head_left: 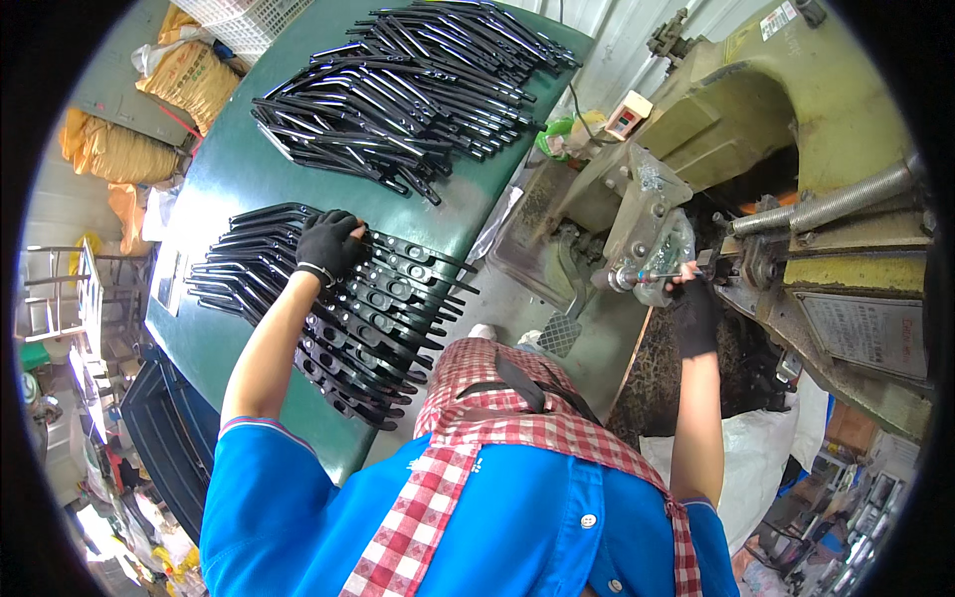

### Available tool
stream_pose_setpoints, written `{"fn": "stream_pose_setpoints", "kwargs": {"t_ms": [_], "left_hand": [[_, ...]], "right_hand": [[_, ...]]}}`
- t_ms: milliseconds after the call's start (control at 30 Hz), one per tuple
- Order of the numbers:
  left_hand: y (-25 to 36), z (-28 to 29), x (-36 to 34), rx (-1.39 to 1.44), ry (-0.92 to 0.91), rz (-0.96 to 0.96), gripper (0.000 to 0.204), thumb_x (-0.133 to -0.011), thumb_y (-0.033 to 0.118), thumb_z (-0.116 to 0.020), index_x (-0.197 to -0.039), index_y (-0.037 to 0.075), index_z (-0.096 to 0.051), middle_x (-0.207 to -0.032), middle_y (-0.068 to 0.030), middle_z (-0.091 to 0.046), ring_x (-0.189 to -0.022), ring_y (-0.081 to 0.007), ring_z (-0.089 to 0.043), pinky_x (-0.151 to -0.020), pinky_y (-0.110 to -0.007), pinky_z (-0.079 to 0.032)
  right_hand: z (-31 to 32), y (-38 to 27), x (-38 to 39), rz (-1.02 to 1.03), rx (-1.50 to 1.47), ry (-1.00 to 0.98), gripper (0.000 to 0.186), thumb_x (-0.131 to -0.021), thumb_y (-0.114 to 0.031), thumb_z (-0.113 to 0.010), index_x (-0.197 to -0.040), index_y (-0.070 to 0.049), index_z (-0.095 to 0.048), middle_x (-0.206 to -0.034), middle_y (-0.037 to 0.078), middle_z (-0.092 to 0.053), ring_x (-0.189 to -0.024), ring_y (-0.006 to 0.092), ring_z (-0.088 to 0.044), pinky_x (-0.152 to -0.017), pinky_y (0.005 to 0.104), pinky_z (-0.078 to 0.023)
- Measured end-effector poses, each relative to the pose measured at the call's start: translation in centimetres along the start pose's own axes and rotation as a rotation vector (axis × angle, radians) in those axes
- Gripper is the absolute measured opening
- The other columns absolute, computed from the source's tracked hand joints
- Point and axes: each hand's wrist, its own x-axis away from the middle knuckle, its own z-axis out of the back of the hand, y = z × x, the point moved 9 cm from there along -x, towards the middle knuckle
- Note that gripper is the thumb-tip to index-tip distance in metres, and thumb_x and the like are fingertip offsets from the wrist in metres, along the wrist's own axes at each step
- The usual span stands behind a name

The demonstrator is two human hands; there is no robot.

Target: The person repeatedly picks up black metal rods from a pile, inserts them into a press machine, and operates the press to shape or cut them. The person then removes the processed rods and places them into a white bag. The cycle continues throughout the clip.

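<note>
My left hand (333, 245), in a black fingerless glove, is closed over a bent black metal bar at the far side of a neat row (388, 308) of such bars. Their flat, holed ends point right, toward me. My right hand (690, 303), gloved the same way, is at the tooling (637, 279) of a large olive-green press machine (716, 119). Its bare fingertips are pinched together beside the tooling's metal tip; what lies between them is too small to make out.
A larger heap of black bars (398, 95) covers the far part of the green table (229, 169). A foot pedal (560, 335) stands on the floor between table and machine. Stuffed sacks (189, 80) and a white crate (244, 25) sit beyond the table at the left.
</note>
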Motion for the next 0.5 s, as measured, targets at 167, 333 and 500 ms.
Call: {"fn": "stream_pose_setpoints", "kwargs": {"t_ms": [167, 333, 500], "left_hand": [[-5.3, 1.4, -6.0, -0.220, 0.184, 0.080, 0.043, -0.088, 0.034, -0.057, -0.125, 0.013, -0.055, -0.133, -0.0102, -0.052, -0.120, -0.0331, -0.050, -0.099, -0.042, -0.041], [-6.2, 0.4, -9.7, -0.190, 0.076, 0.036, 0.062, -0.075, 0.014, -0.066, -0.134, 0.014, -0.048, -0.138, -0.0141, -0.046, -0.127, -0.0346, -0.044, -0.103, -0.042, -0.040], [0.0, -1.8, -8.4, -0.542, -0.270, -0.254, 0.023, -0.083, 0.025, -0.057, -0.098, 0.010, -0.067, -0.101, -0.0169, -0.066, -0.094, -0.0376, -0.062, -0.076, -0.047, -0.050]], "right_hand": [[-5.5, -5.2, 5.4, 0.149, 0.113, -0.194, 0.011, -0.090, -0.012, -0.064, -0.095, -0.004, -0.060, -0.079, 0.004, -0.056, -0.076, 0.0149, -0.056, -0.072, 0.0323, -0.049], [-6.9, -5.9, 6.6, 0.241, 0.229, -0.088, 0.014, -0.089, -0.012, -0.064, -0.096, 0.000, -0.060, -0.081, 0.006, -0.057, -0.073, 0.0146, -0.056, -0.072, 0.0322, -0.050], [-6.5, -5.3, 7.3, 0.418, 0.393, -0.060, 0.022, -0.088, -0.007, -0.063, -0.107, 0.001, -0.058, -0.084, 0.004, -0.062, -0.071, 0.0131, -0.061, -0.068, 0.0283, -0.050]]}}
